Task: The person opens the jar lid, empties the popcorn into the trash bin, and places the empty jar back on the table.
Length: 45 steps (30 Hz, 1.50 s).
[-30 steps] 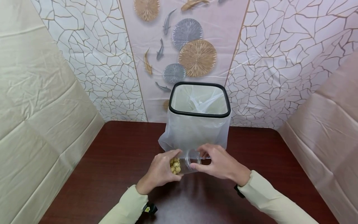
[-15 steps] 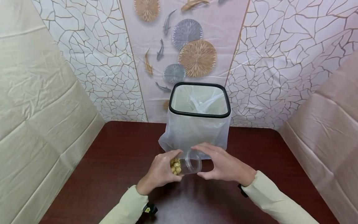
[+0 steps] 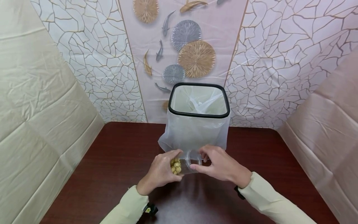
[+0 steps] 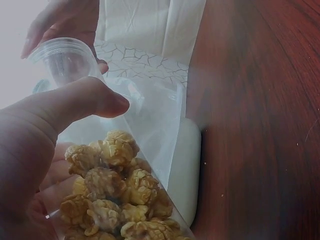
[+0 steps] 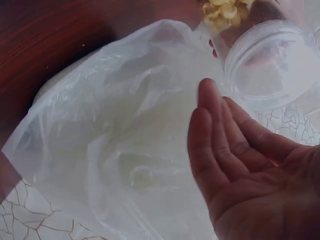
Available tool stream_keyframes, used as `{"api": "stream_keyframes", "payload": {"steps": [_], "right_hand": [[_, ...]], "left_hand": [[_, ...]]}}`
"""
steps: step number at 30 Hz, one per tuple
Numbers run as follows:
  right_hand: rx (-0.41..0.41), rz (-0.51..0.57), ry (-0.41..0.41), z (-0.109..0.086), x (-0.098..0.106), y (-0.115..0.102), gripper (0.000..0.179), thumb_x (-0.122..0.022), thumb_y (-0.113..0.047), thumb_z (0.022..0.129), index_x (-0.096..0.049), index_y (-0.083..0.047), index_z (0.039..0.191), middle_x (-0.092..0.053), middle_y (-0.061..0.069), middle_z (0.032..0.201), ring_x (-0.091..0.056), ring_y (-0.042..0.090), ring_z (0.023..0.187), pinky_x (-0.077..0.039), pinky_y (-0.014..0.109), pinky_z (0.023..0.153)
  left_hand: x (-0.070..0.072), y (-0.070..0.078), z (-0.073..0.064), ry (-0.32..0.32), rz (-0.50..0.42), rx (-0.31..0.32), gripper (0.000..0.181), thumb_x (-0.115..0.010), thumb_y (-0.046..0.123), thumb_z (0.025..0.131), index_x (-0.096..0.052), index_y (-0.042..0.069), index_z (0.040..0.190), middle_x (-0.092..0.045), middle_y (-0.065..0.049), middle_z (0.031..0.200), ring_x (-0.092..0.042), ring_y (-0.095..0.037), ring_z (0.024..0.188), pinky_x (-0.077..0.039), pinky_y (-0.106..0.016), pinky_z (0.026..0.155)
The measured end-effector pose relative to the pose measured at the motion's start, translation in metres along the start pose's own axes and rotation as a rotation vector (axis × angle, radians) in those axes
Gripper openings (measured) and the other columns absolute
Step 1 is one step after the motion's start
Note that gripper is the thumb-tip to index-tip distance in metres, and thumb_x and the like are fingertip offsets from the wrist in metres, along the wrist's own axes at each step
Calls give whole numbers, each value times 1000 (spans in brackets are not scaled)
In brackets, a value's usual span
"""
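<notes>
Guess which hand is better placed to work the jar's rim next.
Right hand, probably: its fingers are at the rim, while the left hand grips the jar around the popcorn.

Bright, even light in the head view, a soft shadow darkening the table below the left fingers, pale glare farther beneath them. Left wrist now: hazy, white burning out beyond the thumb. Right wrist: dimmer, softly focused, glare whitening the jar above the fingertips.

A makeshift booth — printed drapes behind a table
</notes>
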State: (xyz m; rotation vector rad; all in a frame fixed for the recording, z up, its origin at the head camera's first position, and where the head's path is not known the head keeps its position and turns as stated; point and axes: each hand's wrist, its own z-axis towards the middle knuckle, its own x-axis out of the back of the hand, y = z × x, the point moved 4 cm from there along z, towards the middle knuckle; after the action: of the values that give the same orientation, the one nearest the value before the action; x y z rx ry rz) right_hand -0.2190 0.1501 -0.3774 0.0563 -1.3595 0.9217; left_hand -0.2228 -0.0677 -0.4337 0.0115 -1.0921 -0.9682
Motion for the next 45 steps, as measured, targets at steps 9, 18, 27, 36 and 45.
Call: {"api": "stream_keyframes", "payload": {"steps": [9,18,27,36,45], "right_hand": [[180,-32,-12,-3,4,-3,70,-88,-38,81,-63,-8,138,-69,-1,119,-67,10,105,-60,36,90],[99,-13,36,-4,12,-6,65,-82,-49,88,-65,-6,134,-73,2,118,-70,13,104,-61,38,90],[-63,-3,-26,3,4,-7,44,-77,-59,89,-68,-16,84,-62,-3,73,-56,3,62,-48,20,55],[148,-56,7,0,8,-12,66,-89,-38,78,-64,-7,130,-68,-3,110,-68,10,97,-60,30,83],[250,-158,38,-7,20,-2,78,-92,-34,68,-62,-16,138,-60,-6,127,-59,9,111,-57,29,91]], "left_hand": [[0,1,0,10,9,-12,81,-100,28,58,-69,9,130,-77,-4,117,-72,-13,90,-61,-33,79],[0,0,0,13,12,-11,81,-100,27,58,-69,9,130,-77,-5,118,-72,-14,91,-61,-34,80],[-1,3,0,22,17,-17,81,-100,27,57,-69,10,130,-77,-4,117,-71,-13,91,-60,-33,78],[0,-2,-2,9,-24,2,81,-100,26,58,-69,9,131,-78,-6,117,-72,-14,90,-61,-34,81],[16,-16,-9,32,-27,50,80,-100,27,57,-71,13,130,-78,0,115,-71,-12,90,-60,-30,81]]}}
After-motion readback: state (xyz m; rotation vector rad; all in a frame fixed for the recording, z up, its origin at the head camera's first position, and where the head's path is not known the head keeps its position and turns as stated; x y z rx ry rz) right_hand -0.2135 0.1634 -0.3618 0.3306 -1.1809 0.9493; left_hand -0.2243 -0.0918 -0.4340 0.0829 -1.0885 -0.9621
